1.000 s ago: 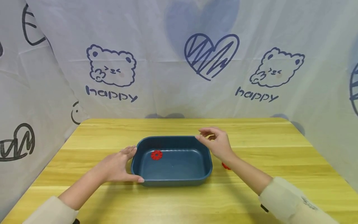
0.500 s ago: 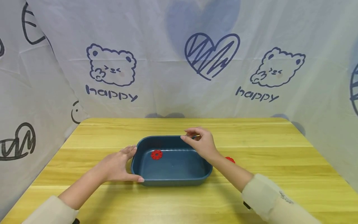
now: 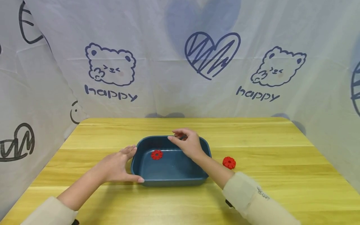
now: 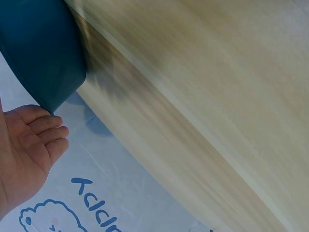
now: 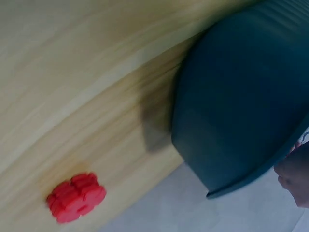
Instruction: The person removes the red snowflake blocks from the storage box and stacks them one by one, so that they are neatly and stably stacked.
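A dark blue plastic bin [image 3: 174, 183] stands on the table. My left hand [image 3: 116, 167] holds its left end, thumb at the front rim and fingers at the far left corner; the left wrist view shows the curled fingers [image 4: 48, 128] against the rim. One red notched, flower-shaped disc [image 3: 157, 154] lies inside the bin. Over the far rim is my right hand [image 3: 188, 143], its fingers bent in a pinch with a bit of red showing at the fingertips in the right wrist view. That piece is mostly hidden. Right of the bin sits a small stack of red notched discs [image 3: 229, 162].
The wood-grain table [image 3: 270, 187] reaches to a pale cloth backdrop [image 3: 157, 103] printed with bears, hearts and "happy". More cloth hangs at both sides. The bin's raised walls stand between the hands and its floor.
My right hand has moved left across the bin, from its right end to near the middle. The red stack on the right is now uncovered. My left hand keeps its place.
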Demonstrator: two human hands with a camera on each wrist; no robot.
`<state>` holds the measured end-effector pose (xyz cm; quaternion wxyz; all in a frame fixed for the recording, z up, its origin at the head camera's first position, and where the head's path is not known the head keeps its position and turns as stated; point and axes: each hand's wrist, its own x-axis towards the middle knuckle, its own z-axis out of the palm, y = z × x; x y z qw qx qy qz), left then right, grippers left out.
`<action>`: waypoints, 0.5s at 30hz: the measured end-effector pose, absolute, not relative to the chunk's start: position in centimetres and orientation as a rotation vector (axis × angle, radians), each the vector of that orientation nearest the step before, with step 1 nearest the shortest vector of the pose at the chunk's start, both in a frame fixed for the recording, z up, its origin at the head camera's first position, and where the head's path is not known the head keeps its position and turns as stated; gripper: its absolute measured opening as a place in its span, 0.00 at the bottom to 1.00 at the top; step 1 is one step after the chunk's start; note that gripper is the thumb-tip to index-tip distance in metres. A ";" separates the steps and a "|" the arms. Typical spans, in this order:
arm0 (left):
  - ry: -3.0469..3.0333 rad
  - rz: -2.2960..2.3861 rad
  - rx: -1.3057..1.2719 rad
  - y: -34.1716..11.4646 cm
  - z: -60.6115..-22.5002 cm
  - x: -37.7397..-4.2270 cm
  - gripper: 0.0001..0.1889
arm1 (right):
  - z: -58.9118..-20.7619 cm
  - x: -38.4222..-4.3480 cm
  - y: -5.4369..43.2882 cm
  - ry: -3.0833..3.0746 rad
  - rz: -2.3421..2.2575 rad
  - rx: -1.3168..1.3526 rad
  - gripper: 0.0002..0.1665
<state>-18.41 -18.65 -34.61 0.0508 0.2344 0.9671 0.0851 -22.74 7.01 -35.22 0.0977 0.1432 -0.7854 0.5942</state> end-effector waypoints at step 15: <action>2.945 0.267 0.712 -18.7 -34.7 -18.5 0.61 | -37.7 -24.4 3.9 -2.469 1.691 0.470 0.18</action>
